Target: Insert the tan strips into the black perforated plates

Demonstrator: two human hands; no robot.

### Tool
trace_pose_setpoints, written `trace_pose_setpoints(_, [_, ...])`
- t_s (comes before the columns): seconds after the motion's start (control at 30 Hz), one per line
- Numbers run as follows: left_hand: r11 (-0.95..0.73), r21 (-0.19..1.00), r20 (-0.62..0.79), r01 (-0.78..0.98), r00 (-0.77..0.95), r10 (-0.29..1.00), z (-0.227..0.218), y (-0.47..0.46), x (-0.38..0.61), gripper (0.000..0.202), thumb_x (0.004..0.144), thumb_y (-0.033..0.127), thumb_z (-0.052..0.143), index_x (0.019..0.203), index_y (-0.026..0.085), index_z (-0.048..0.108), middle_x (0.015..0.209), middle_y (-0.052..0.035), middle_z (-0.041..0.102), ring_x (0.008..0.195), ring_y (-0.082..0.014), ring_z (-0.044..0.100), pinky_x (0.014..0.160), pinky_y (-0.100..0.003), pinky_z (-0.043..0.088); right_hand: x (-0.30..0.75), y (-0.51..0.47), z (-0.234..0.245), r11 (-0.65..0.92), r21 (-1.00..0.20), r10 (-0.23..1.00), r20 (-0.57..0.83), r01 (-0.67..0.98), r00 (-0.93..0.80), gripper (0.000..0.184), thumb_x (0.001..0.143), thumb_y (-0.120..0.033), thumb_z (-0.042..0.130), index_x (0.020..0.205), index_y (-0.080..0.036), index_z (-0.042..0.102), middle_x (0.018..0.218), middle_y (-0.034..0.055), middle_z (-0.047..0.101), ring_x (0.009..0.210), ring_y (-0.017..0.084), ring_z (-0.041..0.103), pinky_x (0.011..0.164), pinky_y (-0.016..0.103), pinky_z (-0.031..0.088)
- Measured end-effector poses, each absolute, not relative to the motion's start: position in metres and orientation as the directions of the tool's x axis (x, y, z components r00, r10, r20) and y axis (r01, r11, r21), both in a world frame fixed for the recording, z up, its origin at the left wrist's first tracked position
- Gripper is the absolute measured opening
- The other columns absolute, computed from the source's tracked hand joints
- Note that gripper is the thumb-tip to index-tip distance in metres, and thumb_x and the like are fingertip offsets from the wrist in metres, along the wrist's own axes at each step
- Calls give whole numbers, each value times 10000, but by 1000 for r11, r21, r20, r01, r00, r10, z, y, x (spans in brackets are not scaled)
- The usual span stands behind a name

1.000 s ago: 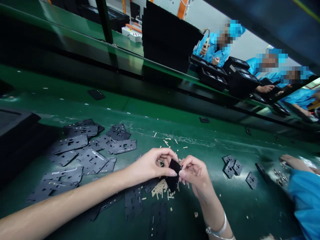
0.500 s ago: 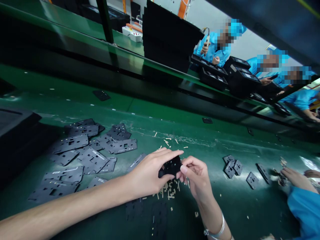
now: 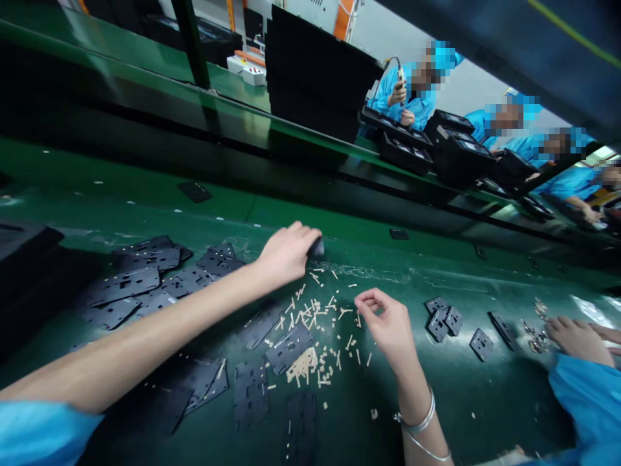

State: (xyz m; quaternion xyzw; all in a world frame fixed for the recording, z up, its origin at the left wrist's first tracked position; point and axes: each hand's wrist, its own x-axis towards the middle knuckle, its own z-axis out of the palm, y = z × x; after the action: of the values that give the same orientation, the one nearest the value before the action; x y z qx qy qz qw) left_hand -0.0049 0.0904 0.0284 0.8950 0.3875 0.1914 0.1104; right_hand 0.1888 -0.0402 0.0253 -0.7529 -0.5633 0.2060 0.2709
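Black foam piece [image 3: 317, 247] sits under the closed fingers [image 3: 301, 232] of the left hand [image 3: 286, 254], near the far edge of the green worktop [image 3: 369, 254]. The bangled right hand [image 3: 388, 327] hangs loosely curled, holding nothing visible, above scattered beige slivers [image 3: 310, 317]. Perforated black sheets [image 3: 123, 286] lie nearby; a co-worker's hand [image 3: 577, 340] rests beside metal clips [image 3: 536, 336].
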Motion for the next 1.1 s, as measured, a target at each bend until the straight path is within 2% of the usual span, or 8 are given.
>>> trace_pose_setpoints(0.1, [-573,307,293,760,497,817,27,138,1,526,681,33,497,1197,133,475,1239,-160,478,1153,-341,378,873,-494,386,192,-39,23,-245,-445,969,-83,861,233,97,759,-217,531,735,-251,618,632,-45,634,593,125,569,538,221,348])
trace_pose_setpoints(0.2, [-523,360,333,773,417,845,21,147,5,582,695,72,532,1263,136,421,1377,-154,332,1246,-347,266,916,-519,348,189,-38,19,-188,-309,980,-121,932,157,128,752,-185,544,815,-272,613,664,-46,644,623,133,582,529,221,316])
trace_pose_setpoints(0.4, [-622,605,314,498,568,761,9,76,-2,364,781,132,508,1142,167,535,1232,-82,504,1158,-222,419,991,-406,344,181,-39,13,-121,-75,981,-162,990,108,192,771,-178,526,949,-238,558,690,-8,649,617,157,602,522,238,269])
trace_pose_setpoints(0.5, [-562,732,239,384,628,740,11,44,-13,301,800,138,496,1088,195,564,1116,-56,574,1061,-194,496,941,-390,395,176,-38,12,-112,-60,983,-156,992,101,152,799,-215,508,944,-233,549,689,1,652,611,169,609,515,242,260])
trace_pose_setpoints(0.6, [-511,786,201,348,639,743,11,27,-19,279,799,134,497,1055,208,579,1051,-50,598,1005,-197,525,900,-394,420,172,-36,12,-131,-54,978,-169,990,120,98,820,-214,484,883,-228,558,653,2,644,603,177,615,506,241,248])
trace_pose_setpoints(0.8, [-494,806,177,326,664,726,4,13,-14,225,791,116,479,975,189,585,956,-49,611,925,-199,537,813,-360,443,176,-37,17,-179,-169,970,-197,969,144,102,803,-179,480,757,-215,564,566,-16,597,543,151,573,495,221,270])
trace_pose_setpoints(1.0, [-515,767,105,384,716,690,6,3,-12,97,834,204,452,851,171,541,759,-32,573,663,-163,500,572,-273,366,162,-48,26,4,-486,988,-135,874,-80,97,832,-206,458,779,-225,537,547,-44,549,499,120,521,512,204,336])
trace_pose_setpoints(1.1, [-505,795,99,336,749,655,10,3,-12,180,851,157,390,730,175,522,652,3,515,587,-131,435,530,-253,293,152,-50,27,26,-618,993,-78,786,-93,86,838,-224,469,786,-216,536,621,-29,582,541,111,531,532,203,364])
